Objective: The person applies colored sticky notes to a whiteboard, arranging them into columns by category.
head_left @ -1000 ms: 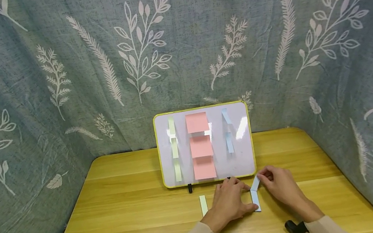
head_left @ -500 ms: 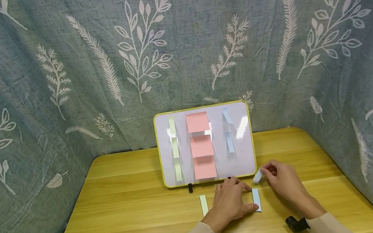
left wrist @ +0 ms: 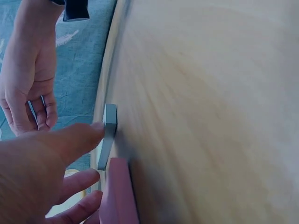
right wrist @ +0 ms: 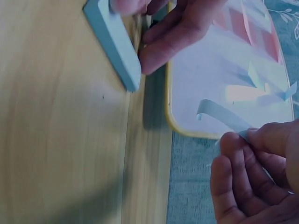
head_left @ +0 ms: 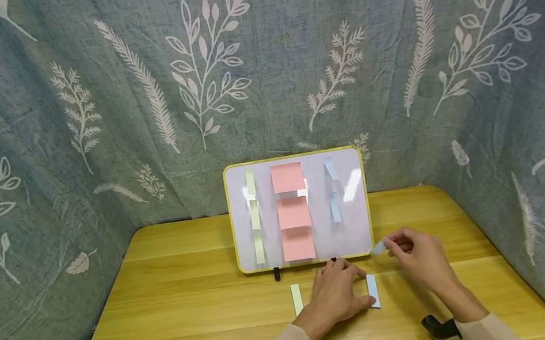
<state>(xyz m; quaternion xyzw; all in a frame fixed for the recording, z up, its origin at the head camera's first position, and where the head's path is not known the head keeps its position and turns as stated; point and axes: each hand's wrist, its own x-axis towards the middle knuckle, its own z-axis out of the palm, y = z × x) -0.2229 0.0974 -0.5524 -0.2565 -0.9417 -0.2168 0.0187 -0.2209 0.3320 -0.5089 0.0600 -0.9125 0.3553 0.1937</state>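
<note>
My left hand [head_left: 337, 294] steadies a narrow pad of blue sticky notes [head_left: 373, 292] on the table, thumb on its near end and a fingertip by its far end. My right hand [head_left: 421, 259] pinches a single blue sticky note [right wrist: 223, 115] between thumb and finger; its free end curls in the right wrist view. This note is in the air near the lower right corner of a whiteboard [head_left: 355, 234]. Below the left hand lies a pink sticky note pad [left wrist: 119, 196], hidden from the head view. A light green pad [head_left: 297, 299] lies left of that hand.
On the yellow-framed whiteboard hang columns of green notes [head_left: 255, 216], pink notes [head_left: 293, 212] and two blue notes [head_left: 335, 207]. A black foot [head_left: 277, 274] props the board on the wooden table [head_left: 182, 310]. Patterned curtain [head_left: 271, 89] surrounds the table.
The blue note has peeled free of the pad. My right hand has carried it up and slightly to the right, away from the pad. My left hand has stayed in place.
</note>
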